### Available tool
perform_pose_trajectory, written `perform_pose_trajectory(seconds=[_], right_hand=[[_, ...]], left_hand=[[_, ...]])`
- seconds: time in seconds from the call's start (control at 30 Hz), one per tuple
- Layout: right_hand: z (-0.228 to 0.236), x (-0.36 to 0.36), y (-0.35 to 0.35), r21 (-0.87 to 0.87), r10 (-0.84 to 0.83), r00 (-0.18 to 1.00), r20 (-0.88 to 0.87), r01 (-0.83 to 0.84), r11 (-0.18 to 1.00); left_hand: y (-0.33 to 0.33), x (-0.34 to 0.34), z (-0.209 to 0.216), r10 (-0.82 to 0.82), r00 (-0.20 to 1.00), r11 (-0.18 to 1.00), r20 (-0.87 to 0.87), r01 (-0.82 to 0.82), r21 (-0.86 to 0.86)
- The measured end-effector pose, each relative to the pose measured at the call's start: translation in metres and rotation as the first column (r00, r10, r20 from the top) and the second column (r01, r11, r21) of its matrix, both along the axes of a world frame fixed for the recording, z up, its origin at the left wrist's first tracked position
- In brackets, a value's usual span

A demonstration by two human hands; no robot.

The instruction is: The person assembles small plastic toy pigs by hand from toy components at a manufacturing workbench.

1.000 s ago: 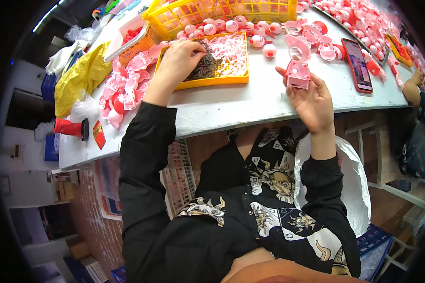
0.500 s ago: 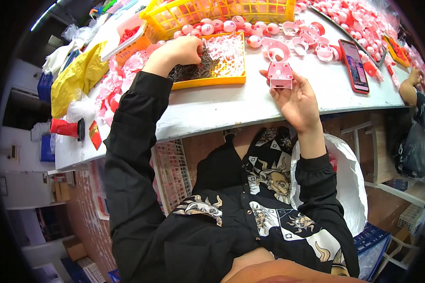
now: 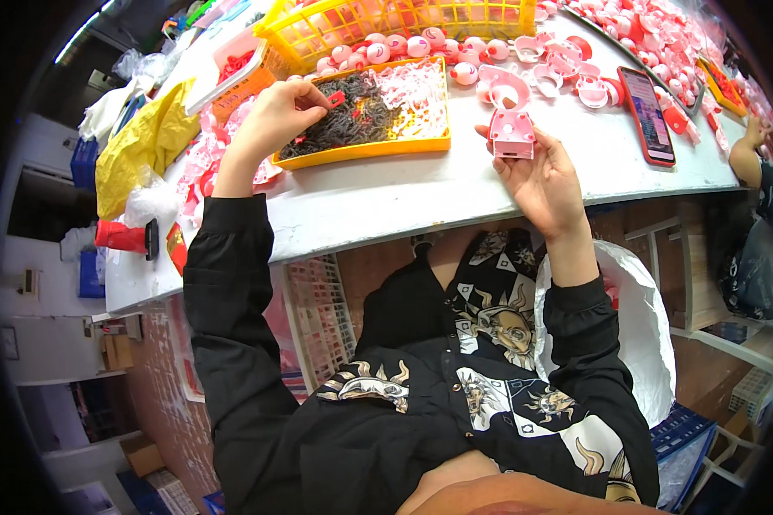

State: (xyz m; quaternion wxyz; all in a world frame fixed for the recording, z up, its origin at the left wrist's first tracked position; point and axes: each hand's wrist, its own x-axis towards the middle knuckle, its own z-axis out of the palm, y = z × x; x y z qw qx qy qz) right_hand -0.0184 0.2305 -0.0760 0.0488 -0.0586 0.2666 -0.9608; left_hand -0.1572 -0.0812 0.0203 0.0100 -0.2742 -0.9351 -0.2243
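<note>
My left hand (image 3: pixel 270 120) is over the left end of a yellow tray (image 3: pixel 365 156), thumb and fingers pinched on a small red plastic piece (image 3: pixel 337 99). Beneath it lies a heap of small black parts (image 3: pixel 356 124); white and pale pink parts (image 3: pixel 414 90) fill the tray's right side. In my right hand (image 3: pixel 545 184) is a pink plastic toy part (image 3: pixel 513 133), with a boxy lower end and a rounded, cup-like upper end. The thumb and fingers grip its sides, above the table's front edge.
Behind the tray stands a yellow basket (image 3: pixel 404 19) with several pink and white balls (image 3: pixel 418 46) before it. A red-cased phone (image 3: pixel 646 116) lies right of pink ring-like parts (image 3: pixel 591 88). A white sack (image 3: pixel 648 343) stands below the table (image 3: pixel 386 197). Another person's arm (image 3: pixel 745 159) is far right.
My left hand has drawn back leftward from the middle of the tray, and a small red piece now shows at its fingertips. My right hand still holds the pink part in nearly the same place.
</note>
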Motion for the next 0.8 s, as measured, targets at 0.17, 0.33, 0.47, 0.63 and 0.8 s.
perform_pose_trajectory(seconds=[0.17,0.33,0.47,0.63,0.8], right_hand=[[-0.004,-0.001,0.003,0.021,0.019,0.999,-0.026,-0.018,1.000],[0.000,0.003,-0.001,0.042,-0.011,0.999,0.033,0.009,0.999],[0.004,0.004,-0.003,0.078,0.004,0.999,0.034,-0.007,0.997],[0.005,-0.002,-0.019,0.047,0.067,0.997,0.027,-0.069,0.997],[0.005,-0.002,-0.032,0.072,0.057,0.998,0.027,-0.059,0.996]], left_hand=[[0.003,0.004,-0.004,0.025,0.997,0.999,-0.073,-0.022,0.042],[0.002,0.005,-0.016,0.039,0.994,0.989,-0.100,-0.024,0.145],[-0.006,0.001,-0.025,0.024,0.999,0.996,-0.047,-0.020,0.089],[-0.010,0.000,-0.037,0.091,0.987,0.973,-0.131,-0.060,0.221],[-0.015,0.000,-0.039,0.168,0.985,0.873,0.029,-0.163,0.460]])
